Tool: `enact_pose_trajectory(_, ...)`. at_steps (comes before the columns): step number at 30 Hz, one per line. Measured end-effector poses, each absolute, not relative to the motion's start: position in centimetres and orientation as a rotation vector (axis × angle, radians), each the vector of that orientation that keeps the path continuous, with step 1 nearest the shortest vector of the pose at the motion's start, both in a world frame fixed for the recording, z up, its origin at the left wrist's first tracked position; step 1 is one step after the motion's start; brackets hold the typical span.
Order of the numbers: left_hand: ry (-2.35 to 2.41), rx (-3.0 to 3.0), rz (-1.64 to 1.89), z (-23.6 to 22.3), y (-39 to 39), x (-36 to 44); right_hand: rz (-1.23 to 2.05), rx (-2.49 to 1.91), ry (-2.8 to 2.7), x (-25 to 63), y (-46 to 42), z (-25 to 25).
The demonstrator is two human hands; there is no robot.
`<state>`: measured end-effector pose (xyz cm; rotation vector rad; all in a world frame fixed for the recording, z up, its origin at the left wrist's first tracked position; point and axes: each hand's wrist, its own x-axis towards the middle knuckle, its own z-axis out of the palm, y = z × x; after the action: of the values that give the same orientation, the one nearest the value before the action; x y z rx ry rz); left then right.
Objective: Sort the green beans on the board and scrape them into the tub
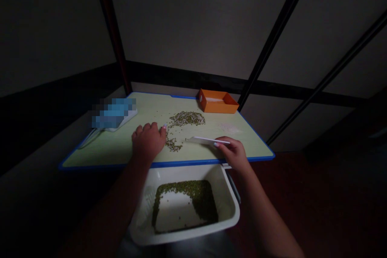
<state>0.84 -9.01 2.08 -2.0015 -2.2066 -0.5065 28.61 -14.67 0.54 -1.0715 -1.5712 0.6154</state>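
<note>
My right hand (232,151) grips a thin, flat white card (205,140), held low over the table with its far end pointing left. A few small green beans (173,145), like mung beans, are scattered just left of the card. Beside them my left hand (149,141) rests on the tabletop, fingers slightly bent and apart, with nothing visible in it. Farther back lies a larger pile of green beans mixed with pale grains (187,118). Below the table's front edge is a white plastic basin (232,209) with many green beans spread around its bottom.
The pale table (145,107) has a blue rim. An orange open box (219,107) holding something white stands at the back right, with a thin patch of white grains (229,127) in front. A blurred-out device (116,113) with a cable lies at the left.
</note>
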Motion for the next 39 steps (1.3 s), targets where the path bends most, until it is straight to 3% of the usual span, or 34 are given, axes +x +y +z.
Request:
enact_pose_trajectory(10,-2.201,-1.989,-0.529,2.0,-9.0,0.9,0.575,-1.133,-1.194,29.0,-13.6,0.0)
enact_pose_trajectory(20,-2.208,-2.006,-0.491,2.3,-9.1,0.8,0.525,-1.072,-1.564,28.6,-14.0,0.0)
enact_pose_trajectory(27,-2.21,-2.014,-0.514,2.3,-9.1,0.8,0.726,-1.001,-1.691,28.1,-13.7,0.3)
enact_pose_trajectory(39,-2.219,-2.015,-0.535,2.1,-9.0,0.8,0.749,-1.026,-1.667,28.8,-14.5,0.9)
